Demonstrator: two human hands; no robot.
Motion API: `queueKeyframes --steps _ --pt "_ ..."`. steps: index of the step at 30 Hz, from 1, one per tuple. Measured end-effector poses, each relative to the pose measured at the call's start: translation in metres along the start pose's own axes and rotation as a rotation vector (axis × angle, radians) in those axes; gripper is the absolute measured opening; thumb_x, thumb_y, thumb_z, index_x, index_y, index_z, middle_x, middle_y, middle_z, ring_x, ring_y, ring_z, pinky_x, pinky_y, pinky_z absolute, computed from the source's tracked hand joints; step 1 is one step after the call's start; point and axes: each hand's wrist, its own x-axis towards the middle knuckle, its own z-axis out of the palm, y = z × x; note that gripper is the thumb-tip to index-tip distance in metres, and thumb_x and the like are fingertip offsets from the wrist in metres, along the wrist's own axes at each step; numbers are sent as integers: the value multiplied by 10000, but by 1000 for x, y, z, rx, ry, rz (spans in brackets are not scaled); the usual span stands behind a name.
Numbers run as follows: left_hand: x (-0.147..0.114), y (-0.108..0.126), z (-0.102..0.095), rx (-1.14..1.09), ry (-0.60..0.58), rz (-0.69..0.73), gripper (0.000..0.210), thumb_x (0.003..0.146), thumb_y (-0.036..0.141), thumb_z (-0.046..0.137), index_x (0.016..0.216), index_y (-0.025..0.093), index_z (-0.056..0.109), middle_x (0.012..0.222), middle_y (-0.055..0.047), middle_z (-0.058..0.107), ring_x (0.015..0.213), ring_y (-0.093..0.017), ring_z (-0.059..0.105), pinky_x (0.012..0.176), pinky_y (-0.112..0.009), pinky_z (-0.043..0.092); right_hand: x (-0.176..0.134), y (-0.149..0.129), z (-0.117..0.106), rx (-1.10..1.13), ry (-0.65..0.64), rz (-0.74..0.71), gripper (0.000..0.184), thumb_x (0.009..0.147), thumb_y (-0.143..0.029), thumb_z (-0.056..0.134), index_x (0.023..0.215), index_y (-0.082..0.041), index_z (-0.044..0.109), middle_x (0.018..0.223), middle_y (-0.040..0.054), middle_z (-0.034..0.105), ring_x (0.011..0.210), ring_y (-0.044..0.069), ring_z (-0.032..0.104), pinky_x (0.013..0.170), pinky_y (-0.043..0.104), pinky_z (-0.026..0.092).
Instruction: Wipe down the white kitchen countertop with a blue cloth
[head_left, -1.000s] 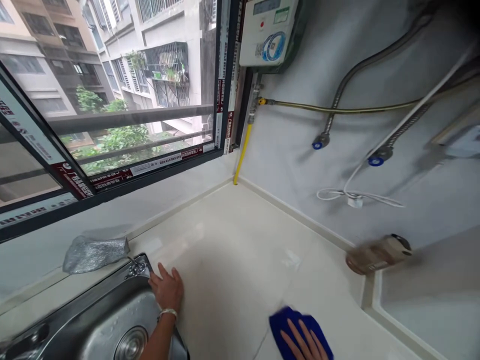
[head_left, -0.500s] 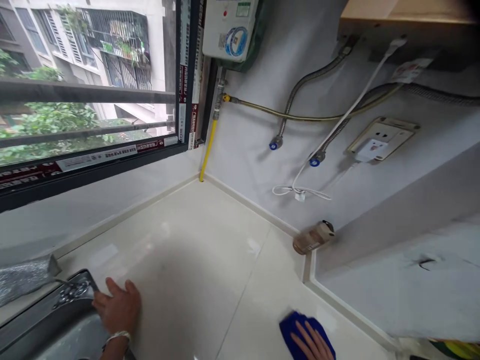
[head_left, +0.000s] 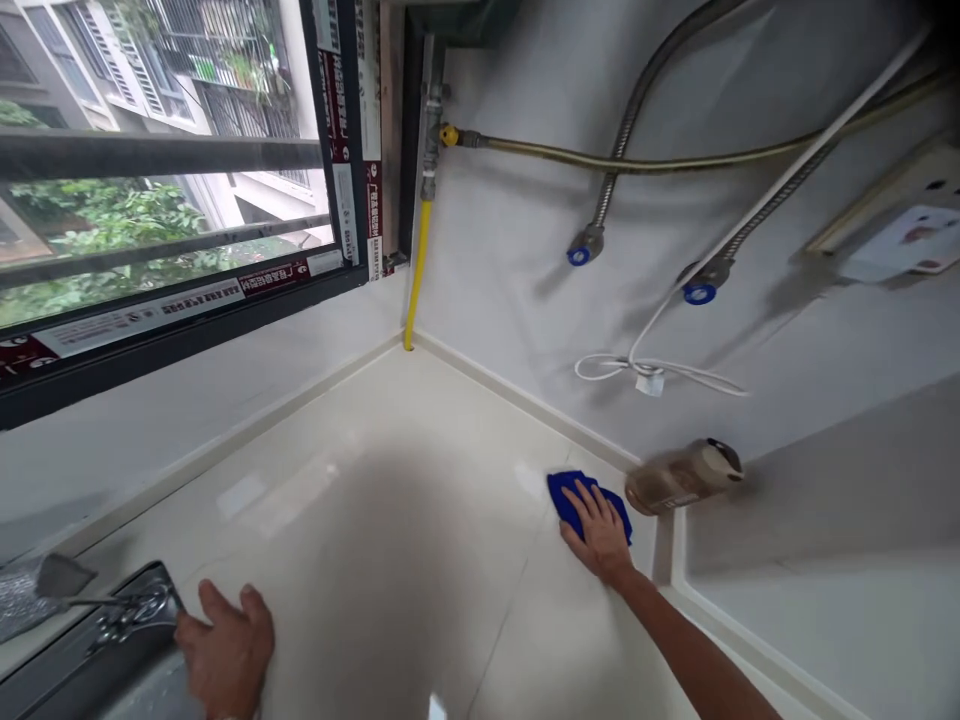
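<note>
Right hand (head_left: 600, 537): fingers apart over cloth (head_left: 556, 486), advanced beside bottle (head_left: 682, 478) | left hand (head_left: 226, 645): fingers apart beside sink (head_left: 154, 690) | surface (head_left: 360, 560) reached: near wall (head_left: 510, 280)

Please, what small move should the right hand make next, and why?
I would suggest the right hand slide the blue cloth a little to the left over the counter. The hand lies flat on the cloth, and the brownish bottle is very close on the cloth's right, so pushing further right could perhaps knock it.
</note>
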Motion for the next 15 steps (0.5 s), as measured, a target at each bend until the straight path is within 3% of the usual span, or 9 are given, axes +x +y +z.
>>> queueKeyframes --steps 5,8,11,15 --pt "-7 13 -14 -57 -99 -84 775 943 613 264 1529 106 263 1476 -358 318 1339 -544 398 960 -713 433 68 8 16 30 -29 207 637 946 -496 311 1521 -234 388 1613 67 280 1476 324 175 1153 544 222" --pt "-8 14 -13 -36 -103 -73 776 950 619 251 1534 108 248 1495 -350 287 1359 -525 388 1006 -672 430 100 -7 20 55 -33 374 711 942 -583 293 1534 -195 364 1609 121 268 1453 401 181 1121 613 222" --pt "-8 11 -10 -14 -85 -65 772 956 612 250 1539 106 231 1485 -357 291 1370 -521 375 1003 -669 435 120 -47 16 66 -88 404 785 949 -649 262 1555 -154 318 1617 155 228 1454 449 142 1116 644 197" --pt "-9 10 -11 -9 -95 -55 769 962 607 251 1546 108 221 1497 -351 277 1397 -509 348 1025 -666 428 123 -131 0 51 -153 187 756 981 -650 245 1576 -185 277 1642 124 178 1482 409 74 1145 613 158"
